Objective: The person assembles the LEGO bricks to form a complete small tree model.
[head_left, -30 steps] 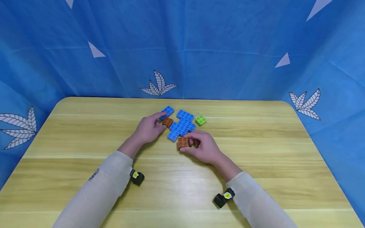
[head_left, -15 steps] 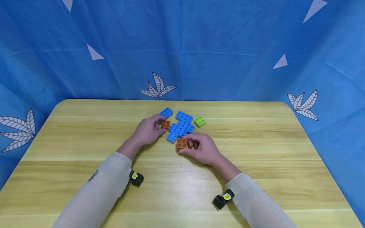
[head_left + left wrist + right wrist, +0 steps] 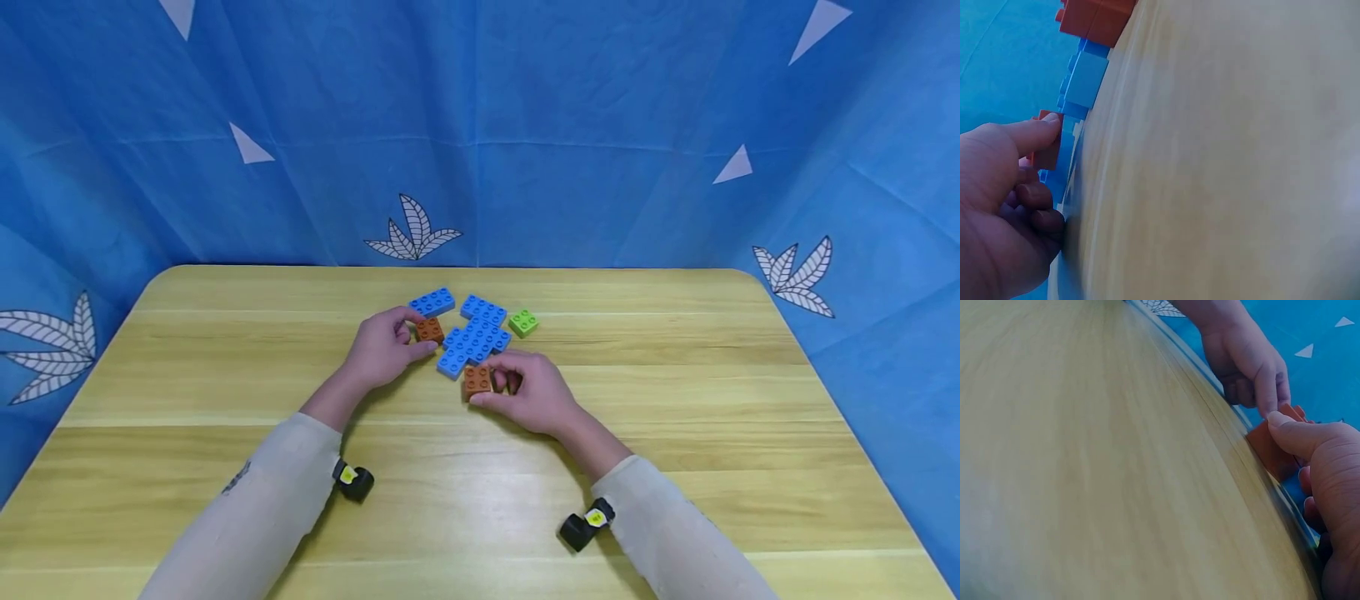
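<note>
- Blue curtain point(image 3: 600, 100) behind, wood table point(image 3: 750, 400) in front, all bricks near its far edge.
- Left hand point(image 3: 382, 350): narrow pinch, thumb and index finger on the left brown brick point(image 3: 429, 330). Left wrist view gave the thumb along the brick's side and the other fingers curled; the head view had most of that covered.
- Right hand point(image 3: 536, 392): also a narrow pinch, thumb on the near side of the right brown brick point(image 3: 477, 380). Right wrist view showed that thumb close up; it also showed the left hand just beyond.
- Blue cluster point(image 3: 474, 337): sat between the hands, studs up. Looked like the done part, pieces laid against each other; snapped or only abutting, couldn't tell. Its full outline read only from the head; left wrist view got it edge-on, with side walls.
- Blue brick point(image 3: 432, 302): lay apart from the cluster, just behind the left brown brick. Not joined in, so I'd count it as left.
- Brown bricks: one at the cluster's left, one at its near end. Neither looked attached; contact with blue unclear. Placement probably in hand.
- Green brick point(image 3: 522, 322): right of the cluster, no hand on it. Also left, I'd judge. Head view alone showed it clearly.
</note>
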`<state>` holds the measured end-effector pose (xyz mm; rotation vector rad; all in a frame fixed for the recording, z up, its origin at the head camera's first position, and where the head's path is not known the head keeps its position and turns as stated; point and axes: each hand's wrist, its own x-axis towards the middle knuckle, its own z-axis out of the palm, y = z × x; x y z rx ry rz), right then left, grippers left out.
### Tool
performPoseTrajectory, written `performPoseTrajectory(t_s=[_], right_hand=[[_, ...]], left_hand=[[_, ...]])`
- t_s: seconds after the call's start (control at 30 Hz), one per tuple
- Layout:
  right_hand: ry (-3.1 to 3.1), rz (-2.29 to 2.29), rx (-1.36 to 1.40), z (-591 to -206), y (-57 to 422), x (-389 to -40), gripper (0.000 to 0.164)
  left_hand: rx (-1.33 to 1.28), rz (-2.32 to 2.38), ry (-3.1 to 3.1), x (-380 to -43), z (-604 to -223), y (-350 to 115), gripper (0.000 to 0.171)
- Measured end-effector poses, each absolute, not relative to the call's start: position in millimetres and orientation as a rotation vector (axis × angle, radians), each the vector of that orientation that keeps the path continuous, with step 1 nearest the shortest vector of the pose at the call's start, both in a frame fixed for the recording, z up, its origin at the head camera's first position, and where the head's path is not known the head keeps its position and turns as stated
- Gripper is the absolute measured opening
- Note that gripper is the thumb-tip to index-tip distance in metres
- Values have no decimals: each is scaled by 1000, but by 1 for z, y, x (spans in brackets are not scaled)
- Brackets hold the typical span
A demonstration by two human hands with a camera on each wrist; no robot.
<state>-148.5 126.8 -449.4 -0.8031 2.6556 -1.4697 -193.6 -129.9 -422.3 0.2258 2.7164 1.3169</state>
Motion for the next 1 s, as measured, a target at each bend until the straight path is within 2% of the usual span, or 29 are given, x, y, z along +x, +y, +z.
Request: performPoseTrajectory(t_s=[0.27,1.0], right_hand=[[2670,-1436,-794,-448,127,-149,25],[2684,-1408,-797,-446,127,-148,27]], left_hand=[[143,1544,2650,-178,-417,-126,39],[442,1566,2428,-153,-402,-97,35]])
